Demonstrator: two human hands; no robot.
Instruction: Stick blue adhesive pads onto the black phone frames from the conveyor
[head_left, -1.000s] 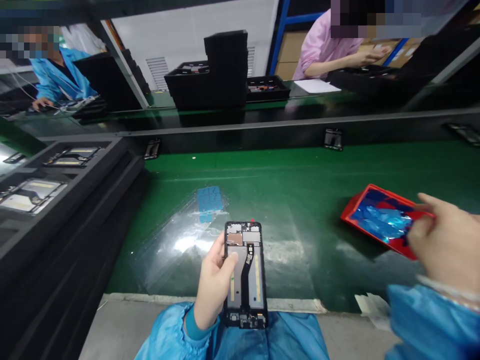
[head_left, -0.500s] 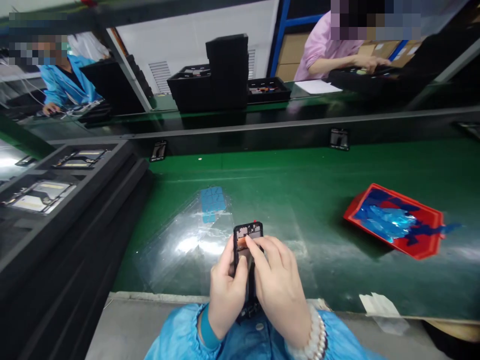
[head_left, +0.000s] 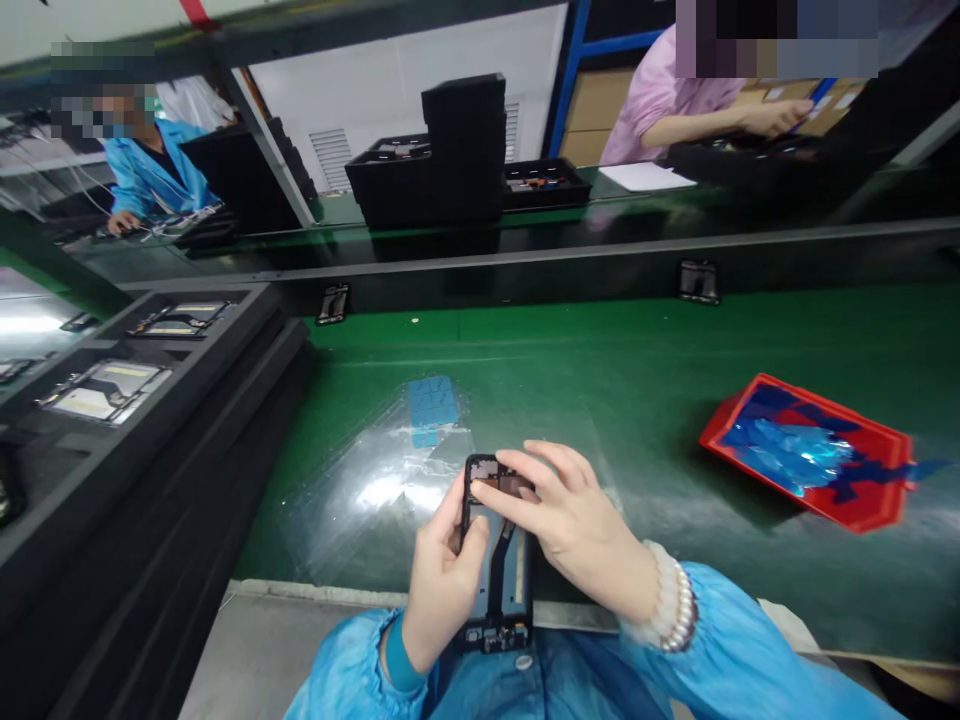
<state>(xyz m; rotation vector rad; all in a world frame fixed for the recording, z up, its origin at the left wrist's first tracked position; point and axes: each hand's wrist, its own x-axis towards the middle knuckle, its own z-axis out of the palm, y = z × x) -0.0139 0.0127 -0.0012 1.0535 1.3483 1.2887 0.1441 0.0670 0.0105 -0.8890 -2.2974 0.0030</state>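
Two hands on one open phone frame (head_left: 495,560), held low over the counter (head_left: 600,400) edge: left hand (head_left: 439,585) grips its side, right hand (head_left: 577,520) fingertips press the top end.

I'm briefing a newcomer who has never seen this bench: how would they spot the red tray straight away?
Start at the green conveyor belt that runs across the bench. Look to its right side, well right of the right hand working on the open black phone frame. There lies the shallow red plastic tray, holding crumpled blue film; the other trays are black.
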